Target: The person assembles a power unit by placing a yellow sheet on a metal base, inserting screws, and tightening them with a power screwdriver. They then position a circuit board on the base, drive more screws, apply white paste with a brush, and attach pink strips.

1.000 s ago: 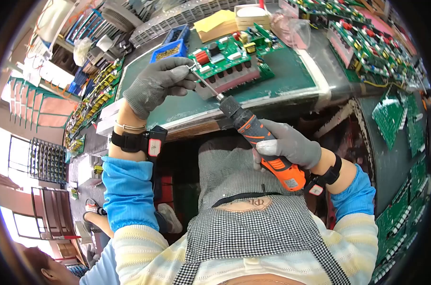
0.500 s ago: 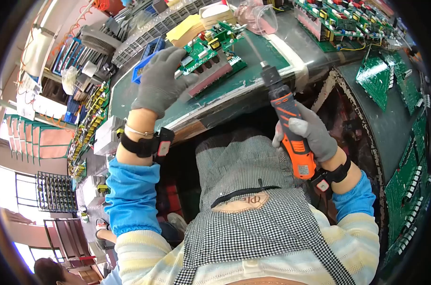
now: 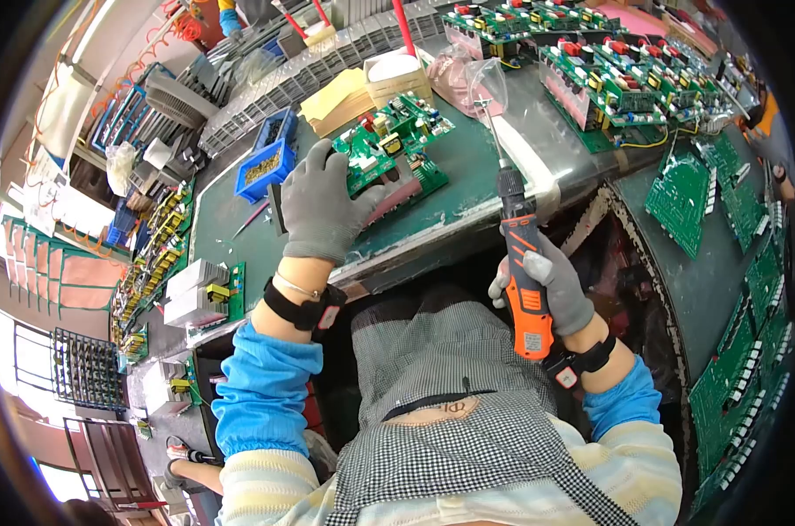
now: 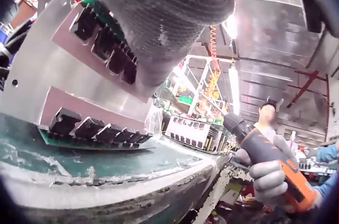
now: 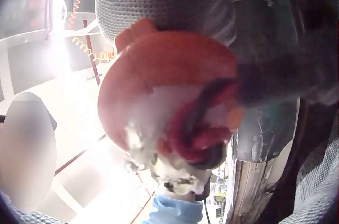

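My gloved left hand (image 3: 320, 209) grips the left end of a green circuit board assembly (image 3: 388, 145), with its thumb on the near side. In the left wrist view the assembly's metal plate (image 4: 32, 81) carries pink strips and rows of black components, and the glove covers part of it. My gloved right hand (image 3: 551, 285) holds an orange and black electric screwdriver (image 3: 526, 280), its long bit pointing away from me over the table edge, to the right of the board. In the right wrist view the screwdriver's orange rear end (image 5: 169, 75) fills the middle.
Blue bins (image 3: 264, 171) of small parts stand behind the left hand, with yellow paper (image 3: 336, 101) and a white tub (image 3: 393, 74) farther back. A clear plastic bag (image 3: 467, 83) lies beyond the bit. More boards (image 3: 643, 83) crowd the right, and heat sinks (image 3: 196, 294) the left.
The screwdriver has swung right, away from the board, and its bit points farther forward. My left hand has left the bit's tip and taken hold of the board's left end.
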Demonstrator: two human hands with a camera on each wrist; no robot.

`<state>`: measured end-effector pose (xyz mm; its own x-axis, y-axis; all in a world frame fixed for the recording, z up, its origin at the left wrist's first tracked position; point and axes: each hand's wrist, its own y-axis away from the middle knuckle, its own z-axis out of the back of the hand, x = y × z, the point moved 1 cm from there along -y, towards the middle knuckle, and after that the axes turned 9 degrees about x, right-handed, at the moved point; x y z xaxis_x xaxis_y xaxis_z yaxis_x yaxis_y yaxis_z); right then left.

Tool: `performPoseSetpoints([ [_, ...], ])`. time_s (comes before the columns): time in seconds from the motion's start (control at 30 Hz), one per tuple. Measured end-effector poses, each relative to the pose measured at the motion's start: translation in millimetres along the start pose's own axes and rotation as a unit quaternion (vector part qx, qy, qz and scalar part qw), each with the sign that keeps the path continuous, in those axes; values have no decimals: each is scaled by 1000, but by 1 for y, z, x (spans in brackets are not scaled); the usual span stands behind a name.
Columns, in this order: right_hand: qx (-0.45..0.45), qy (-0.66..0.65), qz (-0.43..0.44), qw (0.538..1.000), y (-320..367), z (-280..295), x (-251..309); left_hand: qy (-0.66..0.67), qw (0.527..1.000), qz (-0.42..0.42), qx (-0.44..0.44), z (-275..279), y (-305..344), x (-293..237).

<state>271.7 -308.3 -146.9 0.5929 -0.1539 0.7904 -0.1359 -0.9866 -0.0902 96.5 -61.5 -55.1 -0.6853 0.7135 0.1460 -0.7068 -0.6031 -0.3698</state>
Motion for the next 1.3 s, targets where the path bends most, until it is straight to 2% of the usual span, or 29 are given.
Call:
performPoseSetpoints([
  [0.17, 14, 13, -11, 1000, -11, 1, -7, 12, 999, -3, -43, -9, 1, -3],
  [0.3, 40, 44, -10, 998, -16, -1, -8, 10, 999, 14, -40, -8, 1, -5],
  [0.47, 60, 87, -28, 994, -12, -3, -5, -28, 997, 74, -26, -11, -5, -15],
  [0.57, 85, 113, -56, 988, -7, -8, 1, -33, 997, 64, -25, -13, -4, -12],
  [0.6, 91, 119, -80, 985, -6, -9, 3, -18, 998, 65, 11, -7, -4, -10],
  [0.7, 111, 116, -140, 977, -2, -11, 6, 75, 995, -20, 66, 6, 3, 14],
  [0.73, 121, 104, -150, 976, -2, -12, 7, 147, 984, -15, 97, 14, 5, 18],
  [0.83, 127, 71, -196, 970, -3, -18, 6, -20, 992, -41, 114, 23, 13, 20],
  [0.87, 125, 62, -215, 966, -4, -20, 5, 66, 992, -22, 107, 10, 15, 27],
  [0.97, 150, 58, -245, 956, -7, -28, 2, 87, 989, -39, 115, 10, 14, 32],
  [1.2, 166, 99, -248, 949, -14, -28, -7, 68, 991, -41, 108, 10, 12, 30],
  [1.3, 164, 72, -244, 953, -16, -27, -11, 65, 991, -30, 114, 13, 12, 25],
])
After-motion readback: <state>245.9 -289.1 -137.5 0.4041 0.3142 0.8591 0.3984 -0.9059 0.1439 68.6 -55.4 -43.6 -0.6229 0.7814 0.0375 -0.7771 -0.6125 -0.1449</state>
